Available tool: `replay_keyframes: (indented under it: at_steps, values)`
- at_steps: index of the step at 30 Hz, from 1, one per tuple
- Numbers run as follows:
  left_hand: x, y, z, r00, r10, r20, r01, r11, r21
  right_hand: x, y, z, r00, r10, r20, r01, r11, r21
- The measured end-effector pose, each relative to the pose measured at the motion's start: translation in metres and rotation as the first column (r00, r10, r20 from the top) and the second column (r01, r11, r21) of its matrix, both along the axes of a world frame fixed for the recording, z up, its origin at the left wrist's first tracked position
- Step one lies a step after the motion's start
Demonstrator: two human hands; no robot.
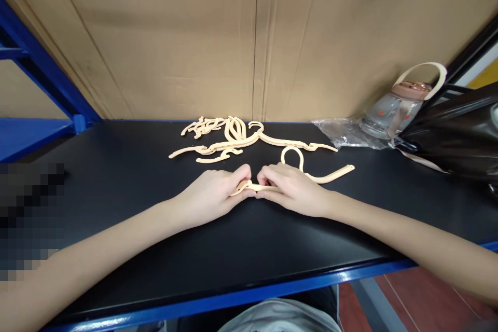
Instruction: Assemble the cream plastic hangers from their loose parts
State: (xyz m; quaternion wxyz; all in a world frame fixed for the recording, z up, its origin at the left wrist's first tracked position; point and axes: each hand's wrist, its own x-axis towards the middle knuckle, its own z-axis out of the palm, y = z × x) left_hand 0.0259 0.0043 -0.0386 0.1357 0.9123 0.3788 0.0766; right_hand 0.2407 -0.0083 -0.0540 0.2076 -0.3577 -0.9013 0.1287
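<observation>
My left hand [221,189] is closed in a pinch on a short curved end piece of a cream plastic clothes hanger [330,173]. Opposite it, my right hand [293,187] grips the hanger arm, with thumb and fingers pressed together. A small joint shows in the gap between both hands. The hanger's hook and far arm stick out behind my right hand, which hides the part between. Just beyond lies another hanger [278,141], its hook pointing away from me. A loose curved hanger piece [220,156] rests in front of that one, close to my left hand.
Several loose hanger parts [206,125] are heaped at the back of the black tabletop [249,254]. At the back right, a clear water bottle [397,109] leans beside a plastic bag [342,132] and a black bag [459,129]. A cardboard wall [175,36] closes off the rear.
</observation>
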Motion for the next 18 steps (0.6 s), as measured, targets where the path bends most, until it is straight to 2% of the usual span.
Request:
replay_keyframes:
  at_steps: [5, 10, 13, 18]
  values:
    - [-0.003, 0.001, 0.003, 0.997, 0.037, 0.070, -0.033, 0.998, -0.059, 0.001, 0.000, 0.001, 0.996, -0.086, -0.011, 0.084, 0.992, -0.097]
    - [-0.007, 0.008, 0.002, 0.985, 0.118, 0.128, -0.102, 0.987, -0.123, 0.004, 0.002, 0.002, 0.995, -0.093, -0.026, 0.087, 0.982, -0.168]
    - [-0.007, 0.013, -0.002, 0.971, 0.097, 0.217, -0.041, 0.967, -0.250, 0.005, 0.002, 0.003, 0.996, -0.087, -0.027, 0.081, 0.980, -0.180]
    - [-0.006, 0.017, -0.003, 0.913, 0.090, 0.397, 0.114, 0.881, -0.459, 0.006, 0.003, 0.003, 0.997, -0.064, -0.033, 0.056, 0.980, -0.192]
